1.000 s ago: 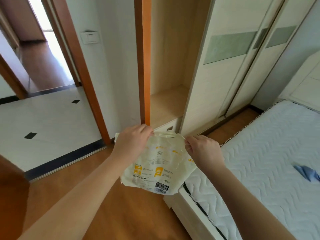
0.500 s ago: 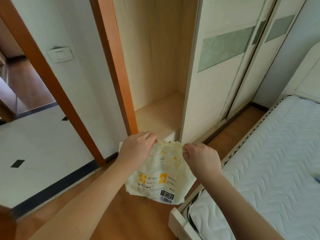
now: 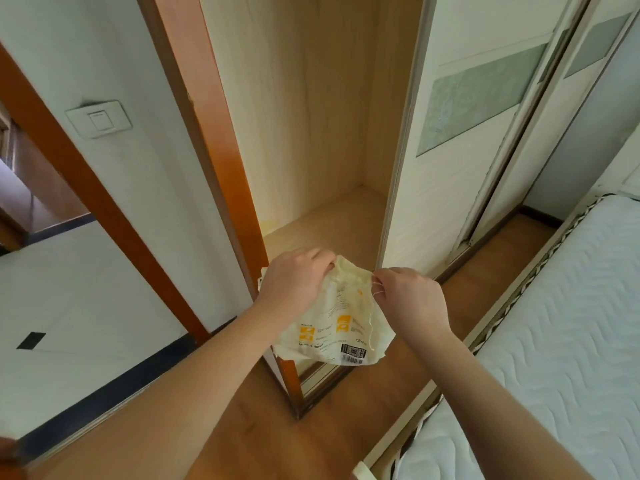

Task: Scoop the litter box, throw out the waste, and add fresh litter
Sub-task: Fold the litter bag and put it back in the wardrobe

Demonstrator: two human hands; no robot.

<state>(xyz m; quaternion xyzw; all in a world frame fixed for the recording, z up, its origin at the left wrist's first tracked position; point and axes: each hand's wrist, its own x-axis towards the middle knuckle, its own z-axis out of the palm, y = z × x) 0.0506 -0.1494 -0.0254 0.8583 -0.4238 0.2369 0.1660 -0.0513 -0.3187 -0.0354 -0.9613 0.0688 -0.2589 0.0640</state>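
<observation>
two hands grip one pale litter bag (image 3: 341, 327) at its top: left hand (image 3: 294, 285) clenched on it, right hand (image 3: 408, 299) pinching its drawstring.

Two hands hold a bag (image 3: 332, 327) up: left hand (image 3: 294, 285) grips its top, right hand (image 3: 408, 299) pinches a string. An open closet (image 3: 311, 133) stands behind.

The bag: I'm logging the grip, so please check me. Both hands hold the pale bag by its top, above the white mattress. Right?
Not quite. In the head view both hands, left and right, hold the bag by its top, but above the wooden floor; the mattress lies beside it.
</observation>
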